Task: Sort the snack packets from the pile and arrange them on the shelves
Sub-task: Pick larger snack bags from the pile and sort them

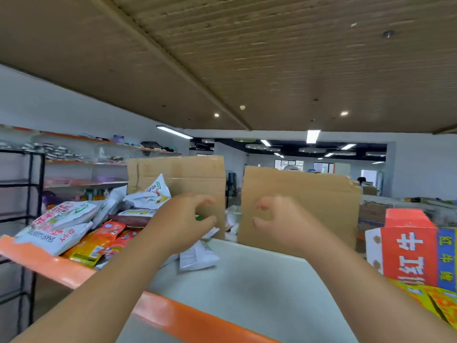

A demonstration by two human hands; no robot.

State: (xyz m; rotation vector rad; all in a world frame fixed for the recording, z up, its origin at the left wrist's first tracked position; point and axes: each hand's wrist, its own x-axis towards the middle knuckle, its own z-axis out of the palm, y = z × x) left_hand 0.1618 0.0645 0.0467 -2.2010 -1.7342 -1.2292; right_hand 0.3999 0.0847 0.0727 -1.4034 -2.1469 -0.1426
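A pile of snack packets [81, 229] lies on the left part of a grey shelf [247, 288] with an orange front edge. It holds white, orange, red and yellow packets. A white packet [197, 256] lies alone at the pile's right end. My left hand [185, 219] hovers above that end of the pile, fingers loosely curled, holding nothing that I can make out. My right hand [274, 219] hovers beside it over the bare shelf, fingers also loosely curled and empty. Both hands are blurred.
Two upright cardboard panels [178, 179] [301, 206] stand at the back of the shelf. A red and blue carton [408, 246] and yellow packets [440, 305] sit at the right. A black rack [29, 184] and wall shelves [86, 162] are at the left.
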